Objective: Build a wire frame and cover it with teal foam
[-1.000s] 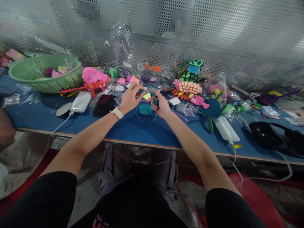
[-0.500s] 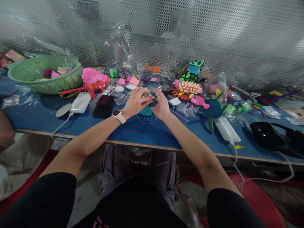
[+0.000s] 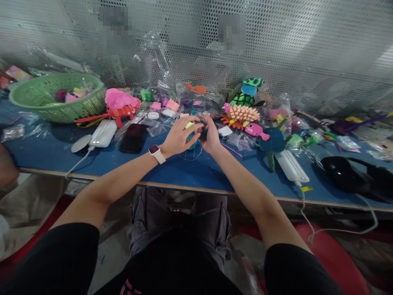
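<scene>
A teal lump of what looks like modelling clay (image 3: 193, 144) shows between my hands, partly hidden by my fingers. My left hand (image 3: 181, 135), with a watch on its wrist, bends over it from the left. Its fingers are curled and the tips come close to my right hand. From the other side, my right hand (image 3: 211, 134) closes round the clay, fingers upright and bent. A small yellow piece (image 3: 189, 124) shows by my left fingers. Beneath the clay lies a round clear piece with thin lines (image 3: 190, 156) on the blue table (image 3: 190, 176).
To the left are a green basket (image 3: 58, 100), a pink-and-red clay figure (image 3: 123, 104), a white power bank (image 3: 103, 133) and a phone (image 3: 133, 138). On the right are a spiky clay figure (image 3: 244, 113), a teal turtle-like figure (image 3: 272, 140), another power bank (image 3: 291, 167) and a black headset (image 3: 340, 176).
My left hand has shifted slightly right and turned, its fingers spreading more over the clay. My right fingers have risen a little, and the clay is more covered.
</scene>
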`<state>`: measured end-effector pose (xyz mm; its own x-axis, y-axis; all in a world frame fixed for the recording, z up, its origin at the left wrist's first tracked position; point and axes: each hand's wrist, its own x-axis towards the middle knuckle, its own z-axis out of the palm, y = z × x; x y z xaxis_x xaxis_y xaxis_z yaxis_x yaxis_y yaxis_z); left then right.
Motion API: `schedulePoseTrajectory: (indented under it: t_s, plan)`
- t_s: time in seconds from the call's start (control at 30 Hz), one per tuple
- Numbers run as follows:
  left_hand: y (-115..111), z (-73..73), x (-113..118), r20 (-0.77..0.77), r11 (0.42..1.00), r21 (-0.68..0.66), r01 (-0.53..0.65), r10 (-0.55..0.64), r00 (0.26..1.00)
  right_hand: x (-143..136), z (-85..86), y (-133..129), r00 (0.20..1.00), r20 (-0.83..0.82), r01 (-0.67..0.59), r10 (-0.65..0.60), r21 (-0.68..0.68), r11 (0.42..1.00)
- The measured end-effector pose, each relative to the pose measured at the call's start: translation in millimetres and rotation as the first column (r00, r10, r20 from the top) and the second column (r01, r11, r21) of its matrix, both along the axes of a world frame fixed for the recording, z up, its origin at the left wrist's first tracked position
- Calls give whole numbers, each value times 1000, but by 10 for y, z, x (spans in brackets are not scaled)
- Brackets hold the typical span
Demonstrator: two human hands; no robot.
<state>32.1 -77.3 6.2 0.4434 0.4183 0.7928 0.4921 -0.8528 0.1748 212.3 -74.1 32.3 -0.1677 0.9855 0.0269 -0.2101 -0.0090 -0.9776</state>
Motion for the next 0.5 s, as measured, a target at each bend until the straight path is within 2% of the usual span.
schedulePoseTrajectory:
  t_s: [0.1,0.13,0.27,0.4,0.5]
  plan:
    - [102,10,-99,196,994,-91,-66,83,977,-25,63,-65,987,-153,54,-55,-12,998]
    - [142,0,-125,233,989,-136,-59,90,968,-37,77,-86,985,-167,32,-35,-17,999]
    - [249,-91,-133,251,948,-301,104,-26,968,-85,84,-135,991,-131,-18,15,-19,1000]
    - [221,-120,-46,311,867,-405,291,-168,935,-119,67,-164,993,-114,-43,43,-4,999]
    - [177,-74,-17,376,843,-425,329,-167,911,-128,65,-199,990,-77,-123,121,-35,992]
